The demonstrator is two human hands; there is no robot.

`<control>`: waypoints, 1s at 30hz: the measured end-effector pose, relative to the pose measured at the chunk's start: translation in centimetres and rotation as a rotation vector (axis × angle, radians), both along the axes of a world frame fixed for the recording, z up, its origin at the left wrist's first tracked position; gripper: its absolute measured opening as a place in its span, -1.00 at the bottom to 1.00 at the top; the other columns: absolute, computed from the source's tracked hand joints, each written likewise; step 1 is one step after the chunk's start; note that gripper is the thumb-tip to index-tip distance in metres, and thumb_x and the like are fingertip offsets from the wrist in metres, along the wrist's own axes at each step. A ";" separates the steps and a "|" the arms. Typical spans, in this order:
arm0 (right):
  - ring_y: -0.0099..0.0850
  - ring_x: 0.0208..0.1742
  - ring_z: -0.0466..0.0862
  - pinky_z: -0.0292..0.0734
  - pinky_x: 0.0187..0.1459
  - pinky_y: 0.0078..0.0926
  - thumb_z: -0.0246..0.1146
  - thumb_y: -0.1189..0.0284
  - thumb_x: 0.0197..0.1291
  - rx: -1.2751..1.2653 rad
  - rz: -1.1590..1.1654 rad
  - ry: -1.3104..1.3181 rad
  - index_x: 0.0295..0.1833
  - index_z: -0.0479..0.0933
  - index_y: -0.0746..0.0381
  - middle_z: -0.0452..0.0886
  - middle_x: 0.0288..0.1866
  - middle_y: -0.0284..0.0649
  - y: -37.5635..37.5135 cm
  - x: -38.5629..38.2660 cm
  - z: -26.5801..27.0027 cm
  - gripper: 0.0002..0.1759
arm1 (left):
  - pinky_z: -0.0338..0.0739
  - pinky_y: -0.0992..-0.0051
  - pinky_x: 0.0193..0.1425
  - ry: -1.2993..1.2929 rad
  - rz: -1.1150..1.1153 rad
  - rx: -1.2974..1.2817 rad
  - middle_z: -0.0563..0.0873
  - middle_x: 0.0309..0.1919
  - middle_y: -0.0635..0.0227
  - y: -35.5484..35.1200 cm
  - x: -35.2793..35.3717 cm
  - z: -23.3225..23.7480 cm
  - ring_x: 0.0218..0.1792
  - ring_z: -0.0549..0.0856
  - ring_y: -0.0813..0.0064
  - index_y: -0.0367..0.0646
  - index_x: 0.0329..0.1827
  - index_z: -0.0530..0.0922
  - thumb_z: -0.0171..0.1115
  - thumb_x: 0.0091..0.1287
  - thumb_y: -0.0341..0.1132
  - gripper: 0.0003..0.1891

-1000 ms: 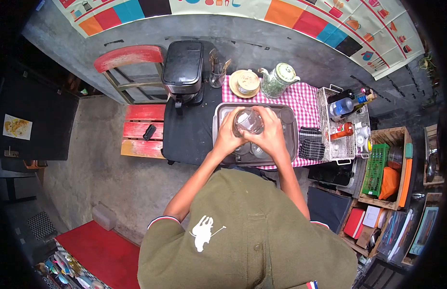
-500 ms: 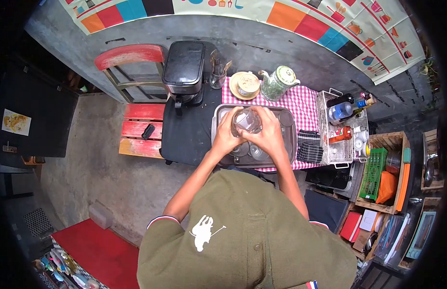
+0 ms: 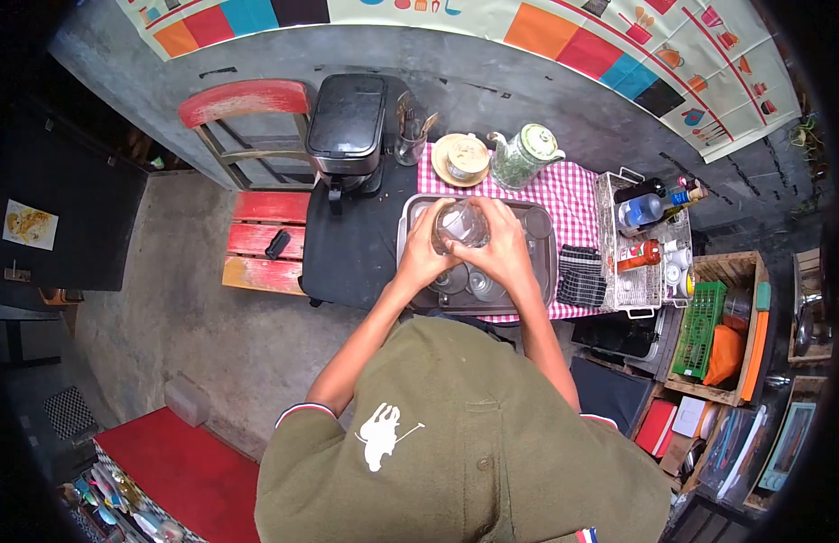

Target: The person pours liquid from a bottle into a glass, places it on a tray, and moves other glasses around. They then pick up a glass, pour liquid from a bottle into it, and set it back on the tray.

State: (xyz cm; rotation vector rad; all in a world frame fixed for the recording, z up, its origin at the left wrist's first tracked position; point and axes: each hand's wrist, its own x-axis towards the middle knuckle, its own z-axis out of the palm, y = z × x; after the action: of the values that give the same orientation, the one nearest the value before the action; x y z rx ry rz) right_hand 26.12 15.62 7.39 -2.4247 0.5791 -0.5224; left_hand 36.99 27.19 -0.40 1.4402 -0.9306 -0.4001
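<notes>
A clear drinking glass (image 3: 462, 223) is held between my two hands above a brown tray (image 3: 548, 271). My left hand (image 3: 427, 249) wraps its left side, and my right hand (image 3: 501, 246) grips the right side, with the thumbs close together at the front. More clear glasses stand on the tray, among them one glass (image 3: 480, 285) just below my wrists and another glass (image 3: 535, 223) at the right. My hands partly cover the tray and what is on it.
Behind the tray stand a green teapot (image 3: 534, 156) and a cup on a saucer (image 3: 466, 159). A black coffee maker (image 3: 346, 122) is at the left, near a glass of utensils (image 3: 409, 145). To the right are a folded dark cloth (image 3: 581, 274) and a wire rack (image 3: 633, 288) with bottles.
</notes>
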 end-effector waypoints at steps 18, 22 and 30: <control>-0.05 0.08 0.58 0.48 0.10 -0.04 0.56 0.16 -0.21 0.010 0.002 0.009 0.16 0.54 0.19 0.61 0.00 -0.10 -0.1 0.0 -0.1 -0.25 | 0.46 0.18 0.37 -0.036 0.004 0.018 0.59 0.24 0.08 -0.2 0.1 -0.4 0.28 0.58 0.05 -0.21 0.39 0.40 0.62 -0.12 -0.31 -0.10; -0.04 0.05 0.59 0.49 0.09 -0.04 0.55 0.17 -0.21 0.011 0.015 0.003 0.14 0.54 0.20 0.60 -0.03 -0.09 -0.2 -0.1 -0.2 -0.27 | 0.46 0.18 0.36 -0.033 -0.005 0.024 0.60 0.23 0.08 -0.1 0.1 0.0 0.28 0.58 0.05 -0.23 0.38 0.41 0.61 -0.12 -0.32 -0.11; -0.03 0.03 0.59 0.49 0.09 -0.04 0.55 0.17 -0.21 0.006 0.004 -0.001 0.14 0.54 0.20 0.60 -0.06 -0.08 -0.2 -0.3 -0.2 -0.27 | 0.44 0.18 0.38 -0.065 -0.013 0.025 0.60 0.23 0.09 -0.2 0.0 0.0 0.28 0.58 0.05 -0.23 0.37 0.42 0.60 -0.12 -0.33 -0.12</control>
State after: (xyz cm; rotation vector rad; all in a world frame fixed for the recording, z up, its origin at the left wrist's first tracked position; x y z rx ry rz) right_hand 25.86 15.39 7.20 -2.4190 0.5743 -0.5193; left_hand 37.03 27.01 -0.41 1.4784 -0.9909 -0.3774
